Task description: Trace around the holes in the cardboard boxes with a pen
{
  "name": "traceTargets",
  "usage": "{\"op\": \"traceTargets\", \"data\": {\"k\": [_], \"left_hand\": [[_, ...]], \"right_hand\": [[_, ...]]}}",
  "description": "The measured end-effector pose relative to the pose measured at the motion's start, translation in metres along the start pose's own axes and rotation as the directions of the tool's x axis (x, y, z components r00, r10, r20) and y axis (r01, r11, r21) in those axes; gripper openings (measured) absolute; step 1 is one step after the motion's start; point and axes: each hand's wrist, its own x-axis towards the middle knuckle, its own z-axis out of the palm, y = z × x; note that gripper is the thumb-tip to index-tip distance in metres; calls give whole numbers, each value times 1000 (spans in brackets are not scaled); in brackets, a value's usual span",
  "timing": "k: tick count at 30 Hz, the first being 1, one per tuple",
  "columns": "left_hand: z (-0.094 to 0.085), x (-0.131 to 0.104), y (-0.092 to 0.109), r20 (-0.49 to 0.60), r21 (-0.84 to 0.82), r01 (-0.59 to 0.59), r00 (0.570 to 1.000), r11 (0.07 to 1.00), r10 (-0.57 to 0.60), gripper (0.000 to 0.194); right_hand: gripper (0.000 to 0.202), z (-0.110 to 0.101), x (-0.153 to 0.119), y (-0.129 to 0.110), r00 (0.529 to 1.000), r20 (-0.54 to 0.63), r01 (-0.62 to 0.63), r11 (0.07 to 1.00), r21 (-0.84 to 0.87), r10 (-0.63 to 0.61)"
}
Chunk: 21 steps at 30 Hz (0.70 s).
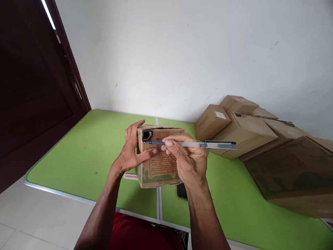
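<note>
Head view shows the pen [194, 144] lying crosswise before the upper part of the cardboard box [163, 168], its long axis roughly along the box's top edge. Its tip points left, at the dark-rimmed hole [147, 135] in the box's upper left corner; contact is unclear. Right hand [191, 156] pinches the pen; left hand [131, 151], nearer the hole, clasps the box's left side.
</note>
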Motion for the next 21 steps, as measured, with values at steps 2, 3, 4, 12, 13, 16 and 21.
{"op": "traceTargets", "data": {"k": [2, 3, 4, 12, 13, 16, 21], "left_hand": [[0, 0, 1, -5, -2, 7, 1000, 1000, -7, 93], [1, 0, 1, -5, -3, 11, 1000, 1000, -11, 94], [1, 0, 1, -4, -5, 15, 1000, 1000, -15, 95], [2, 2, 2, 7, -5, 16, 1000, 1000, -16, 94], [2, 2, 3, 7, -2, 12, 1000, 1000, -12, 93], [2, 2, 3, -2, 0, 10, 1000, 1000, -10, 92], [2, 1, 3, -7, -4, 17, 1000, 1000, -17, 92]], "right_hand": [[6, 0, 0, -2, 1000, 9, 7, 1000, -22, -6], [6, 0, 0, -3, 1000, 14, 9, 999, -31, -8], [7, 0, 1, -4, 1000, 17, 11, 999, -39, -10], [18, -3, 2, 2, 996, -83, 33, 998, -45, -37], [19, -3, 2, 3, 995, -98, 34, 998, -47, -38], [21, -4, 1, 5, 989, -140, 37, 998, -46, -43], [19, -4, 1, 8, 978, -201, 41, 998, -41, -49]]}}
